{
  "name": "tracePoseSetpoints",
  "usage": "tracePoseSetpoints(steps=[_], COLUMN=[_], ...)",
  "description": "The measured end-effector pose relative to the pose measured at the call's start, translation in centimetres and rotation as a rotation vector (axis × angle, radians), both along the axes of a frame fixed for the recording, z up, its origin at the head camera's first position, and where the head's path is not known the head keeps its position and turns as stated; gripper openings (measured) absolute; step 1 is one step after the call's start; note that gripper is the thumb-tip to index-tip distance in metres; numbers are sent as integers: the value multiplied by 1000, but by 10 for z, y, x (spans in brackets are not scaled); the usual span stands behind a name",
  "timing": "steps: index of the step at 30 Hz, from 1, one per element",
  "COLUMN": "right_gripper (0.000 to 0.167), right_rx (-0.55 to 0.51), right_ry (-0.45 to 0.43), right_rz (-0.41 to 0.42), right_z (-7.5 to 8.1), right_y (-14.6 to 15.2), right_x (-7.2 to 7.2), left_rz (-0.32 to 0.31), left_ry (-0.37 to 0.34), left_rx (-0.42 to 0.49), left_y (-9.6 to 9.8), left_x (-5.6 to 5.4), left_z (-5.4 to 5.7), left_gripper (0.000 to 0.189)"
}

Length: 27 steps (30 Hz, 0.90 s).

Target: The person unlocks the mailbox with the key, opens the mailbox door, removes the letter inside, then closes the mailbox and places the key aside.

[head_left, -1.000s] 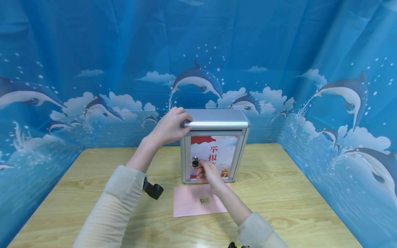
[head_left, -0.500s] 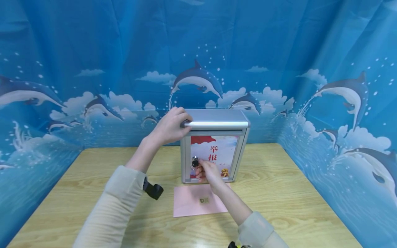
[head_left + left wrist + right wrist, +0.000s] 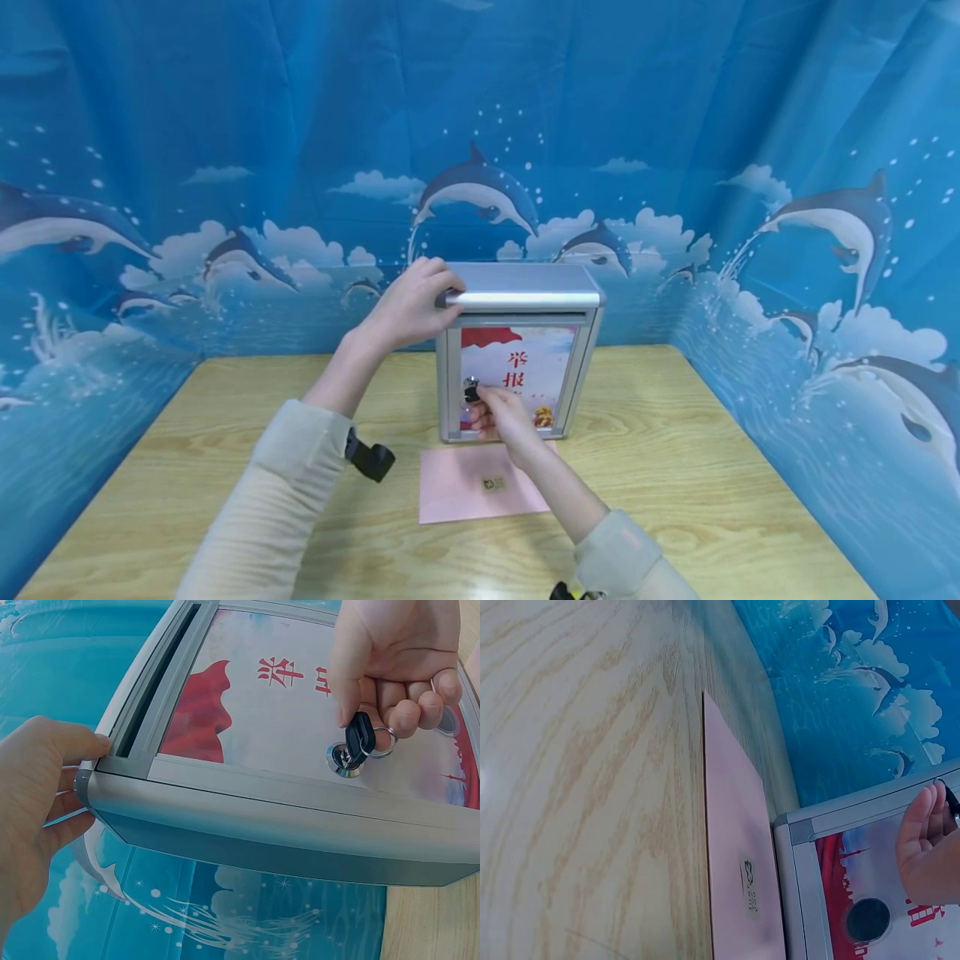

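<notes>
A silver metal box [image 3: 517, 302] stands upright on the table, with a slot near its top and red characters on its front panel. My left hand [image 3: 417, 302] grips its upper left corner, thumb on the front and fingers around the side. At the panel's left edge, a black-headed key [image 3: 361, 736] sits in a round chrome lock [image 3: 344, 760], with a metal ring [image 3: 385, 742] through its head. My right hand [image 3: 504, 414] pinches the key's head between thumb and forefinger, its other fingers curled beneath.
A pink envelope-like sheet [image 3: 457, 496] with a small gold mark lies flat on the wooden table [image 3: 637, 500], just before the box. A dark round disc [image 3: 868, 920] shows against the front panel. Behind and beside the table hangs a blue dolphin-print curtain [image 3: 322, 208].
The key's black head looks slightly more tilted than before, and my right fingers have shifted a little left with it. My left hand and the box stay where they were.
</notes>
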State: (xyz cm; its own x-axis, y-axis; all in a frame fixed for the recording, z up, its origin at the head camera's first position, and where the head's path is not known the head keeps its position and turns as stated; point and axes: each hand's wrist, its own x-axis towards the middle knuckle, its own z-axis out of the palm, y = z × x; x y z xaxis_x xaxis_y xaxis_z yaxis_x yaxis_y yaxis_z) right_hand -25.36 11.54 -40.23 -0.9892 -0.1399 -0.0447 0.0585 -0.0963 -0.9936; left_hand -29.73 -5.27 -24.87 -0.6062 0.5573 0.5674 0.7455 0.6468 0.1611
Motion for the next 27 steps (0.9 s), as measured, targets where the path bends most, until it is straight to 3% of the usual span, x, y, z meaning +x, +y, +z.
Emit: tracePoseSetpoints(steps=[16,27], right_gripper=[23,27], right_rx=[-110,-26], right_ry=[-51,-28], right_rz=[36,40], right_z=[2,0], right_y=[2,5], right_x=[1,-1], left_rz=[6,1], left_ry=[1,10], left_rx=[3,-6], left_y=[0,0], left_x=[0,0], left_z=[-1,-1], left_gripper=[20,20])
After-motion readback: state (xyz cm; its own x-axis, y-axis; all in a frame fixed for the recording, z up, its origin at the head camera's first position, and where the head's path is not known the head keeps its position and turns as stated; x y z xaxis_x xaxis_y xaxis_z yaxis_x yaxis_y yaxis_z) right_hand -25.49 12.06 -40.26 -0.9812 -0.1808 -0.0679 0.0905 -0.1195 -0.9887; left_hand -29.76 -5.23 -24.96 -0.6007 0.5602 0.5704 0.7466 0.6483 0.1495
